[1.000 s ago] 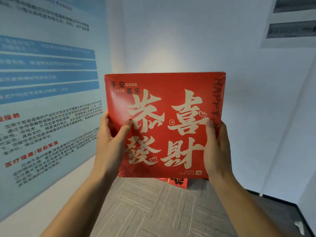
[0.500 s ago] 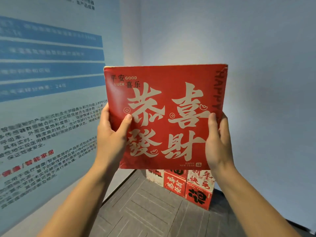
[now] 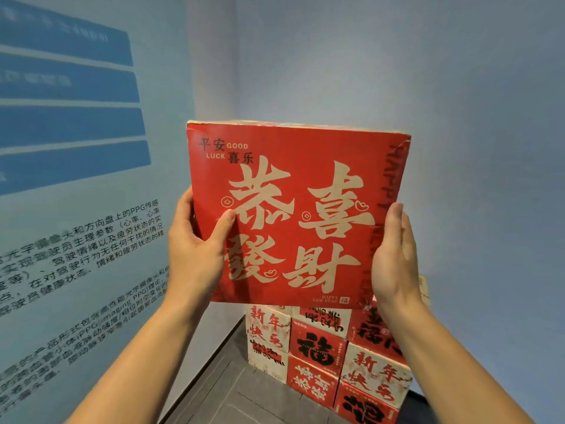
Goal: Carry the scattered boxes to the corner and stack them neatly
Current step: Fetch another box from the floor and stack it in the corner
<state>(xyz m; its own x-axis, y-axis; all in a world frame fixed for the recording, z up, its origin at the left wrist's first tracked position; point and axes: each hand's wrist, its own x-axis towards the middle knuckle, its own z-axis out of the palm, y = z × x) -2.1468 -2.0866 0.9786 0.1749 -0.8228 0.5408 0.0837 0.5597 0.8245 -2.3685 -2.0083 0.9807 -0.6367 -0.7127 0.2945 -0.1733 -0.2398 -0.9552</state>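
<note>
I hold a red box (image 3: 293, 209) with large cream Chinese characters and "GOOD LUCK" up at chest height, its printed face toward me. My left hand (image 3: 195, 252) grips its left edge with the thumb on the front. My right hand (image 3: 394, 258) presses flat against its right side. Below and behind it, a stack of red and cream boxes (image 3: 324, 353) stands in the corner on the floor, several boxes wide and high. The held box hides the stack's top.
A blue wall poster (image 3: 76, 179) with printed text runs along the left. A plain pale wall (image 3: 474, 148) closes the right side and meets it at the corner. Grey patterned carpet (image 3: 232, 393) covers the floor in front of the stack.
I have come closer to the corner; the stack of boxes now looks larger and fills more of the view under the held box. Both hands keep the same hold.
</note>
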